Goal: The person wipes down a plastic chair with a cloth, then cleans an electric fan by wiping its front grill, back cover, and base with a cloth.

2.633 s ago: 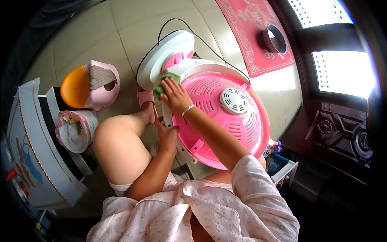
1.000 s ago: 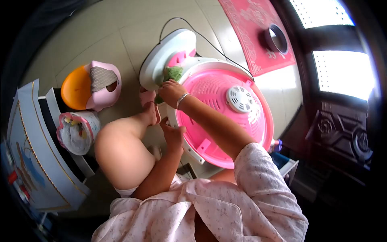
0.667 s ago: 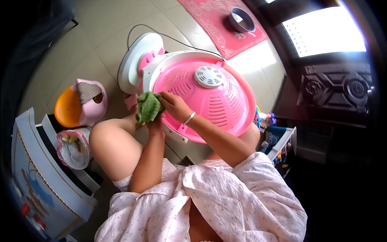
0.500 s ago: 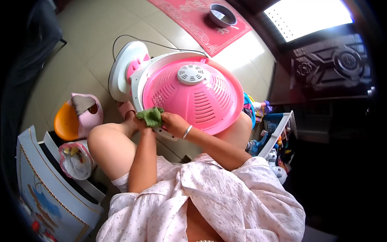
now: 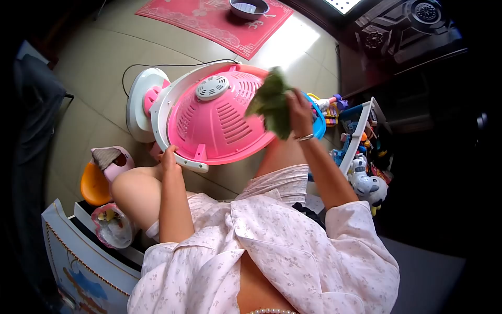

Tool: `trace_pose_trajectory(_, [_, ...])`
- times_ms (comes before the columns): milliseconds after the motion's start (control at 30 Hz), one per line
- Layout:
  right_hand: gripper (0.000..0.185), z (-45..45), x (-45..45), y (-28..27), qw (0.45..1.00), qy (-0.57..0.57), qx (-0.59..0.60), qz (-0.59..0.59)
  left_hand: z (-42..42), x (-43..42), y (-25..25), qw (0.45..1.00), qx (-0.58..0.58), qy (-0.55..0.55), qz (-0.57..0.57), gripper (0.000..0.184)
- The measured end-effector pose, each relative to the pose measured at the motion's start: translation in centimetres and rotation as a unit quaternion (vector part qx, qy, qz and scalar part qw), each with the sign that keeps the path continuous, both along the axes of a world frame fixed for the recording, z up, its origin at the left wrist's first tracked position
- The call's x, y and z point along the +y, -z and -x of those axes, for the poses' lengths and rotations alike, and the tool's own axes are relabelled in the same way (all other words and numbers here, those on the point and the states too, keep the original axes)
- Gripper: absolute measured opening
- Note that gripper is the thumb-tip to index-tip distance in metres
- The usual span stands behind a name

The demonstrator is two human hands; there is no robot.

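A pink slotted dome (image 5: 235, 123) with a round white vent sits in a white curved frame (image 5: 159, 112) joined to a round white base (image 5: 137, 104). At the lower end of the frame, my left hand (image 5: 170, 161) grips its edge. My right hand (image 5: 299, 112), with a silver bracelet at the wrist, is raised over the right side of the dome and holds a green cloth (image 5: 273, 103). The cloth hangs open and is blurred by motion. Whether it touches the dome I cannot tell.
A red mat (image 5: 217, 23) bears a metal basin (image 5: 249, 8). On the left are an orange and pink child's seat (image 5: 95, 183), a lined bin (image 5: 113, 227) and a pale cabinet (image 5: 78, 261). Toys fill a white rack (image 5: 361, 136) at right. A black cord (image 5: 157, 65) crosses the floor.
The view has swung to the right. My right hand has moved away from my left with the green cloth, which was bunched between both hands. My left hand is now on the white frame.
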State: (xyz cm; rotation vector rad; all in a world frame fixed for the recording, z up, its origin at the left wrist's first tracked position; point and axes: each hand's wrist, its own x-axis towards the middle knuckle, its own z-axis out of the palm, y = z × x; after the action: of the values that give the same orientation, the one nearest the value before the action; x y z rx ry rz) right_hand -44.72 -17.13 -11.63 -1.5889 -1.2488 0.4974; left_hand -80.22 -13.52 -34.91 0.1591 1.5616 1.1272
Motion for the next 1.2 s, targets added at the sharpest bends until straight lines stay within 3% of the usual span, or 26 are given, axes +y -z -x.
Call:
trace_pose_trajectory(67, [0.035, -5.3, 0.1, 2.6, 0.995, 0.071, -0.05, 0.039, -0.2, 0.2, 0.9, 1.0, 0.016, -0.008, 0.002, 0.061])
trace_pose_trajectory(100, [0.045, -7.7, 0.2, 4.5, 0.982, 0.108, -0.093, 0.125, -0.2, 0.1, 0.8, 0.999, 0.031, -0.012, 0.009, 0.063])
trace_pose_trajectory(167, [0.056, -8.4, 0.1, 5.3, 0.965, 0.1, -0.117, 0.212, -0.9, -0.4, -1.5, 0.999, 0.035, -0.02, -0.022, 0.067])
trace_pose_trajectory(233, [0.059, -8.9, 0.6, 8.4, 0.965, 0.041, -0.17, 0.194, -0.8, -0.3, -0.1, 0.998, 0.045, -0.032, -0.005, 0.066])
trace_pose_trajectory(267, [0.055, -8.2, 0.9, 8.9, 0.926, 0.067, -0.269, 0.255, -0.7, -0.5, -0.9, 0.999, 0.049, -0.024, -0.004, 0.064])
trace_pose_trajectory(367, [0.053, -6.4, 2.1, 8.3, 0.906, 0.076, -0.306, 0.282, -0.8, -0.4, -0.9, 0.997, 0.065, -0.038, -0.01, 0.055])
trace_pose_trajectory(567, [0.058, -7.0, 4.2, 7.8, 0.974, 0.091, -0.124, 0.165, -0.4, -0.2, 0.6, 0.997, 0.04, -0.041, -0.06, 0.053])
trace_pose_trajectory(667, [0.058, -5.8, 7.3, 4.1, 0.989, 0.071, -0.084, 0.1, -1.2, -0.4, -4.3, 0.997, 0.047, -0.052, -0.011, 0.05])
trace_pose_trajectory(733, [0.056, -3.4, 8.0, -0.7, 0.996, 0.039, -0.075, 0.037, -1.6, -0.6, -5.0, 0.991, -0.07, -0.079, -0.078, 0.046])
trace_pose_trajectory(767, [0.056, -2.3, 8.6, -2.9, 0.998, 0.026, -0.05, 0.025, -1.8, -0.5, -4.4, 0.983, -0.132, -0.113, -0.055, 0.044])
trace_pose_trajectory(833, [0.053, -1.2, 11.0, -5.3, 0.992, -0.003, -0.11, -0.055, -1.4, -0.3, -0.8, 0.947, -0.312, -0.06, -0.037, 0.043])
trace_pose_trajectory(867, [0.051, 0.4, 11.5, -7.4, 0.985, -0.006, -0.159, -0.073, -1.5, -1.1, -1.5, 0.947, -0.313, -0.065, -0.041, 0.043])
trace_pose_trajectory(933, [0.046, 4.1, 12.2, -11.6, 0.949, -0.023, -0.283, -0.14, -2.7, -3.4, -4.7, 0.903, -0.391, -0.037, -0.174, 0.031])
trace_pose_trajectory(967, [0.043, 6.0, 12.2, -13.5, 0.948, -0.034, -0.284, -0.143, -3.2, -3.8, -3.9, 0.903, -0.39, -0.041, -0.174, 0.031])
trace_pose_trajectory(1000, [0.039, 7.1, 12.7, -14.2, 0.938, -0.052, -0.297, -0.17, -3.8, -4.0, -2.4, 0.929, -0.132, 0.07, -0.34, 0.027])
trace_pose_trajectory(1033, [0.035, 7.9, 13.3, -14.6, 0.928, -0.068, -0.309, -0.196, -4.1, -3.9, -0.9, 0.854, 0.141, 0.176, -0.469, 0.024])
trace_pose_trajectory(1067, [0.032, 8.8, 13.9, -14.9, 0.925, -0.075, -0.307, -0.209, -4.2, -3.4, 0.9, 0.854, 0.142, 0.176, -0.469, 0.024])
trace_pose_trajectory(1100, [0.028, 9.7, 14.4, -15.0, 0.923, -0.081, -0.305, -0.222, -4.4, -2.8, 2.9, 0.906, -0.105, 0.154, -0.38, 0.024])
trace_pose_trajectory(1133, [0.024, 10.4, 14.7, -14.8, 0.921, -0.103, -0.292, -0.236, -4.5, -2.2, 4.6, 0.893, -0.345, 0.12, -0.265, 0.025])
trace_pose_trajectory(1167, [0.022, 10.9, 14.7, -14.6, 0.923, -0.124, -0.281, -0.232, -4.5, -1.9, 4.3, 0.815, -0.559, 0.078, -0.13, 0.026])
trace_pose_trajectory(1200, [0.021, 11.7, 14.4, -14.2, 0.936, -0.14, -0.248, -0.208, -4.9, -2.0, 4.0, 0.816, -0.559, 0.078, -0.129, 0.026])
